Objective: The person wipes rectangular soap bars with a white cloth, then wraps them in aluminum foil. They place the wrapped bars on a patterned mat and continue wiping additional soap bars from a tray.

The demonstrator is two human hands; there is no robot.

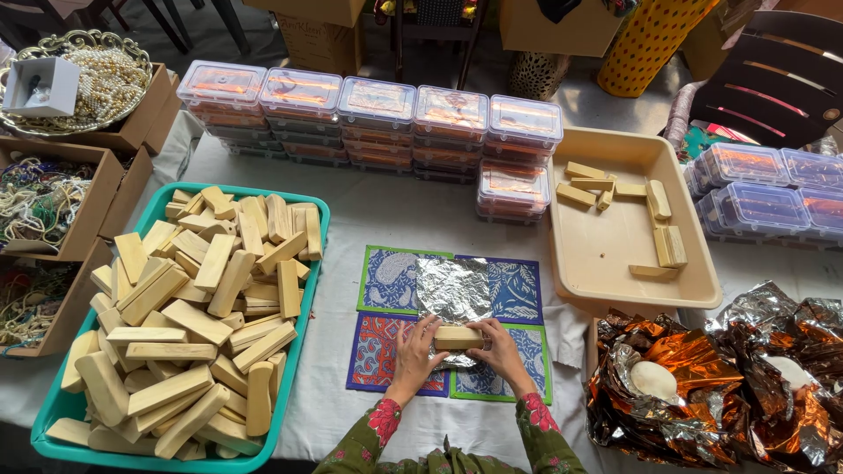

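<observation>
- Left hand (413, 351) and right hand (499, 348) both clasp one pale bar (459, 337) from its two ends, fingers curled over the top – the bar lies crosswise between them
- The bar sits on the near edge of a crinkled sheet of foil (452, 290), near the middle of the counter (351, 386)
- The foil is spread over four patterned mats (386, 279) laid in a square – blue ones on the far side, a red one near left, a green-edged one near right
- Both sleeves (378, 430) are green with red flowers
- Left of the mats stands a teal tray (312, 263) heaped with many more pale bars (193, 316), piled loosely in all directions
- Right of the mats, a beige tray (606, 263) holds only a few bars (669, 246), mostly along its far and right sides
- Near right, a crumpled heap of silver and orange foil (702, 386) with a white rounded lump (653, 379) lying in it
- Along the far side of the counter runs a row of stacked clear lidded boxes (378, 123); more such boxes (755, 189) stand far right
- Far left, cardboard boxes (83, 219) hold strings of beads, and a metal dish (105, 83) is filled with pearls, a small white box (39, 86) resting on it
</observation>
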